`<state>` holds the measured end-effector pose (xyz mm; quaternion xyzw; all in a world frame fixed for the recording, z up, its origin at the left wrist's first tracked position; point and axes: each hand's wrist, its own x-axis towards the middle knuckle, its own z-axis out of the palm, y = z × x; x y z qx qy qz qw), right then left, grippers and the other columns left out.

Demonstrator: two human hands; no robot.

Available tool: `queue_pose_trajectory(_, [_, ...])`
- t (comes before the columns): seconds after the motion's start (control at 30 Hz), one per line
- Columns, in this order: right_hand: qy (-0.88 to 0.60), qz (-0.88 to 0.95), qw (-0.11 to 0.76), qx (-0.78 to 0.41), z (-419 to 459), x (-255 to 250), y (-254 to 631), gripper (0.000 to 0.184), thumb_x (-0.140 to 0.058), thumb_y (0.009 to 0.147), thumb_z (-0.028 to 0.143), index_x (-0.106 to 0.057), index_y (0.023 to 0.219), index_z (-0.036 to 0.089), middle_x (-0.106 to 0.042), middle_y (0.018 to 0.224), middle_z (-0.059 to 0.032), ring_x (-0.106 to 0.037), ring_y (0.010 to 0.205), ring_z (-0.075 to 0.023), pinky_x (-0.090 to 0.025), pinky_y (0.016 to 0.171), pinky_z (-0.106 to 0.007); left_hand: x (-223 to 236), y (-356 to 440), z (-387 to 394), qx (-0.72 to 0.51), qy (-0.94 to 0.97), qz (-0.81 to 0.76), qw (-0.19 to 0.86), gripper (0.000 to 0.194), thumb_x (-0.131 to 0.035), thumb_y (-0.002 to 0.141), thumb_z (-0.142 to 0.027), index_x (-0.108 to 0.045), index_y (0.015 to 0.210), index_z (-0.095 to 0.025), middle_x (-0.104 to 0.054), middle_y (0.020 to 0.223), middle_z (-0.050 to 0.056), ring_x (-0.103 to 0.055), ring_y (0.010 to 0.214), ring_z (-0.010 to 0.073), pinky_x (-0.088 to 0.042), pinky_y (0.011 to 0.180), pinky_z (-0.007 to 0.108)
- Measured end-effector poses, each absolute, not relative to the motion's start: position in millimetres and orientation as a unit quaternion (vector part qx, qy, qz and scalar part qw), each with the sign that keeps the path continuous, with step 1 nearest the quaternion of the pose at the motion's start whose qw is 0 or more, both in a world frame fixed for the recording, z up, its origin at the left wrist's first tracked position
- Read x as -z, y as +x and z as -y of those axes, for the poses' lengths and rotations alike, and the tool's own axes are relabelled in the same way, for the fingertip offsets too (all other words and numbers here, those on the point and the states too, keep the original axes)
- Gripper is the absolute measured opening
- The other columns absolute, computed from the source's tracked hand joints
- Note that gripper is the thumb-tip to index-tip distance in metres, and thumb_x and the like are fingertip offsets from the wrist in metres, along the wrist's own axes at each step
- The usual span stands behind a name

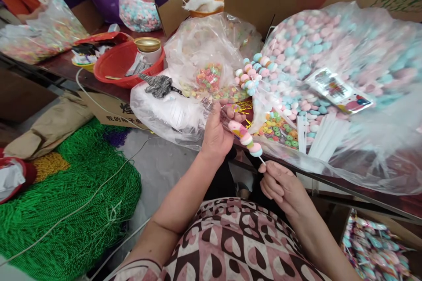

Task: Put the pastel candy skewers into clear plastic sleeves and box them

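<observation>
A candy skewer (254,148) of pink, white and blue marshmallows, with a small green-yellow piece between them, slants between my hands. My right hand (280,183) pinches the lower end of its white stick. At the upper end, my left hand (218,134) has its thumb and fingers closed on a clear plastic wrapper, which seems to go around the top marshmallows. How far down the wrapper reaches, I cannot tell. Just beyond my left hand lie gold twist ties (243,107) and several finished-looking marshmallow skewers (255,72).
A big clear bag of marshmallows (306,39) covers the right side, with white sticks (325,138) and ring candies (280,129) in front. Left are white wrappers (174,107) and a red basket (114,68). Green cords (82,210) lie below; a box of wrapped skewers (376,246) stands lower right.
</observation>
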<state>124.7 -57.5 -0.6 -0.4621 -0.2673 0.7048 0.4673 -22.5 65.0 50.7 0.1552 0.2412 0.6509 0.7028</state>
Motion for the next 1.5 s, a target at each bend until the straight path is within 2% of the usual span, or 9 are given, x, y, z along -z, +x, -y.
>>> queue_pose_trajectory(0.1, [-0.508,0.329,0.470,-0.642,58,-1,122,0.032,-0.063,0.087,0.049,-0.067,0.085,0.018,-0.031,0.037,0.0114,-0.026,0.031,-0.0064,-0.027,0.039,-0.023,-53,-19,-60,-0.637,0.190,-0.241,0.707,0.020,-0.068,0.084,-0.041,-0.063,0.085,-0.021,-0.052,0.060,-0.006,-0.057,0.055,0.0087,-0.052,0.072,0.027])
queue_pose_trajectory(0.23, [-0.609,0.492,0.496,-0.376,60,-3,119,0.027,-0.063,0.087,0.045,-0.074,0.095,0.021,-0.058,0.054,0.0025,-0.054,0.051,-0.0136,-0.048,0.056,-0.029,-53,-12,-55,-0.631,0.197,-0.249,0.708,0.022,-0.073,0.080,-0.039,-0.061,0.080,-0.021,-0.050,0.059,-0.006,-0.057,0.056,0.0088,-0.051,0.069,0.027])
queue_pose_trajectory(0.33, [-0.633,0.524,0.502,-0.270,60,-1,116,0.026,-0.061,0.088,0.042,-0.075,0.095,0.021,-0.068,0.065,-0.0012,-0.061,0.059,-0.0162,-0.053,0.063,-0.032,-49,-5,-50,-0.628,0.199,-0.249,0.710,0.027,-0.073,0.080,-0.046,-0.062,0.081,-0.021,-0.051,0.060,-0.005,-0.059,0.058,0.0098,-0.051,0.067,0.027])
queue_pose_trajectory(0.6, [-0.538,0.373,0.510,-0.558,41,-5,111,0.033,-0.061,0.088,0.050,-0.069,0.096,0.019,-0.041,0.038,0.0094,-0.032,0.033,-0.0073,-0.026,0.037,-0.021,-35,1,-31,-0.582,0.239,-0.268,0.730,0.033,-0.071,0.079,-0.050,-0.061,0.088,-0.020,-0.063,0.070,-0.002,-0.067,0.074,0.0142,-0.051,0.069,0.026])
queue_pose_trajectory(0.77, [-0.568,0.465,0.465,-0.496,40,-5,112,0.036,-0.058,0.090,0.051,-0.070,0.098,0.018,-0.043,0.042,0.0078,-0.039,0.036,-0.0086,-0.032,0.040,-0.022,-43,-13,-39,-0.570,0.249,-0.271,0.735,0.031,-0.072,0.079,-0.043,-0.064,0.101,-0.022,-0.068,0.076,0.000,-0.069,0.079,0.0160,-0.051,0.070,0.026])
queue_pose_trajectory(0.97, [-0.613,0.553,0.458,-0.330,41,-6,114,0.027,-0.058,0.090,0.045,-0.071,0.098,0.022,-0.053,0.050,0.0042,-0.047,0.043,-0.0115,-0.038,0.045,-0.026,-43,-8,-48,-0.585,0.244,-0.280,0.721,0.020,-0.071,0.081,-0.038,-0.062,0.082,-0.020,-0.055,0.061,-0.005,-0.068,0.074,0.0143,-0.049,0.069,0.025])
queue_pose_trajectory(1.2, [-0.483,0.335,0.493,-0.641,37,-9,99,0.037,-0.062,0.086,0.054,-0.052,0.071,0.022,-0.034,0.038,0.0114,-0.025,0.030,-0.0060,-0.022,0.036,-0.022,-28,-2,-21,-0.483,0.304,-0.265,0.777,0.030,-0.076,0.075,-0.044,-0.067,0.090,-0.020,-0.060,0.065,-0.002,-0.056,0.060,0.0093,-0.037,0.053,0.021])
queue_pose_trajectory(1.33, [-0.465,0.320,0.497,-0.659,36,-11,101,0.034,-0.064,0.086,0.051,-0.053,0.076,0.021,-0.037,0.040,0.0113,-0.026,0.032,-0.0055,-0.022,0.037,-0.021,-25,-5,-20,-0.449,0.321,-0.284,0.784,0.041,-0.078,0.072,-0.049,-0.071,0.100,-0.020,-0.063,0.069,-0.001,-0.045,0.052,0.0067,-0.035,0.052,0.022])
queue_pose_trajectory(1.5, [-0.490,0.399,0.504,-0.588,37,-11,111,0.034,-0.059,0.091,0.050,-0.057,0.076,0.020,-0.046,0.050,0.0069,-0.039,0.040,-0.0072,-0.031,0.042,-0.022,-20,-6,-22,-0.447,0.455,-0.337,0.693,0.037,-0.070,0.077,-0.056,-0.071,0.078,-0.019,-0.064,0.072,0.002,-0.056,0.070,0.0140,-0.046,0.071,0.027])
